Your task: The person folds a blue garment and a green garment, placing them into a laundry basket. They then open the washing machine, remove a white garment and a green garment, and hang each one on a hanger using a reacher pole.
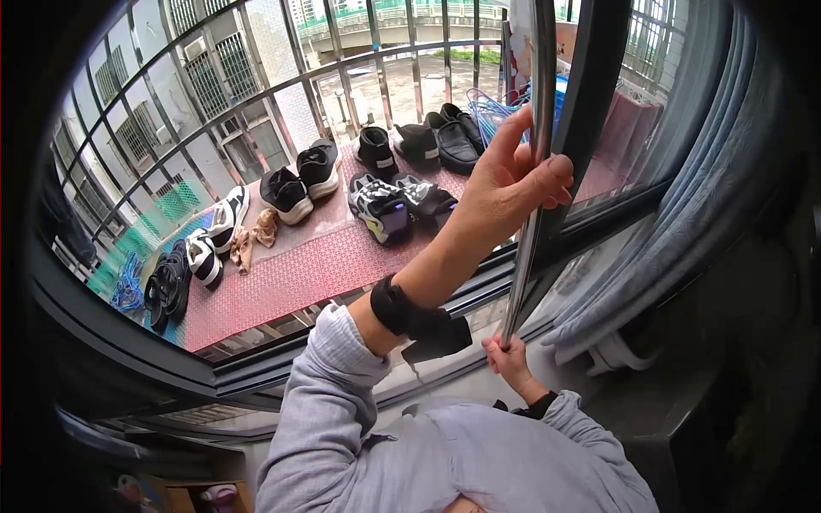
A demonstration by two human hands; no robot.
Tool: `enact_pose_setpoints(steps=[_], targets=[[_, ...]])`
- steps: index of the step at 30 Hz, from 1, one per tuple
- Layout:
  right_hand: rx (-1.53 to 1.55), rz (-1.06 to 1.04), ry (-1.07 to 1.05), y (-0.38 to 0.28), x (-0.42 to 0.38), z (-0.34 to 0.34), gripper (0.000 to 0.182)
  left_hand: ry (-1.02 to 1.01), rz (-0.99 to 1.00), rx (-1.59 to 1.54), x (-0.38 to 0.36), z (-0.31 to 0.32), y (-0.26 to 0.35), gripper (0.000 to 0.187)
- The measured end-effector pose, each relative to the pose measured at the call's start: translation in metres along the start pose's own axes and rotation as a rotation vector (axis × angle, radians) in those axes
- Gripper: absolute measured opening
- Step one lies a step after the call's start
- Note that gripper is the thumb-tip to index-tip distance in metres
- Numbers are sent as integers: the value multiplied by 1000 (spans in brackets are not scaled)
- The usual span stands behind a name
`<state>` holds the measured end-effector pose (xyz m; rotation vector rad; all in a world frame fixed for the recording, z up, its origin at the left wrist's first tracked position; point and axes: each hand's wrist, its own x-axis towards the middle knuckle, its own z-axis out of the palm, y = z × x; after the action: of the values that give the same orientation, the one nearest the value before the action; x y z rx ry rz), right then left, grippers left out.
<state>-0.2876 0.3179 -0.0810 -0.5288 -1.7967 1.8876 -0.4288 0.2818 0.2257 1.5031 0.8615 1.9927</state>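
Left hand (pixel 511 184) gripping metal pole (pixel 528 214) high, right hand (pixel 508 357) at its lower end, shoes (pixel 382 208) beyond, possibly drying

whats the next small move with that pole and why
Probably slide the pole on upward, out through the open window. The left hand grips it high beside the window frame, the right hand pinches its lower end, and its top already runs past the picture's upper edge.

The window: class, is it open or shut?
Open: the window frame is slid aside, and the shoes show through bare bars, no glass.
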Motion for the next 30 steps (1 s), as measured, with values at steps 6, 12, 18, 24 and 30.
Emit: enact_pose_setpoints(steps=[6,12,18,24,30], targets=[[-665,312,-152,65,-50,-29,36,-14,63,156,-40,27,46,58],[-634,470,3,77,-108,-37,32,-106,135,-225,-72,38,61,69],[-809,529,112,88,-173,-86,35,2,317,-280,-111,63,63,44],[-523,275,742,0,-238,-210,29,-217,52,-204,-135,102,27,19],[-965,-1,1305,-112,-364,-426,20,425,-60,75,-169,177,-21,21]])
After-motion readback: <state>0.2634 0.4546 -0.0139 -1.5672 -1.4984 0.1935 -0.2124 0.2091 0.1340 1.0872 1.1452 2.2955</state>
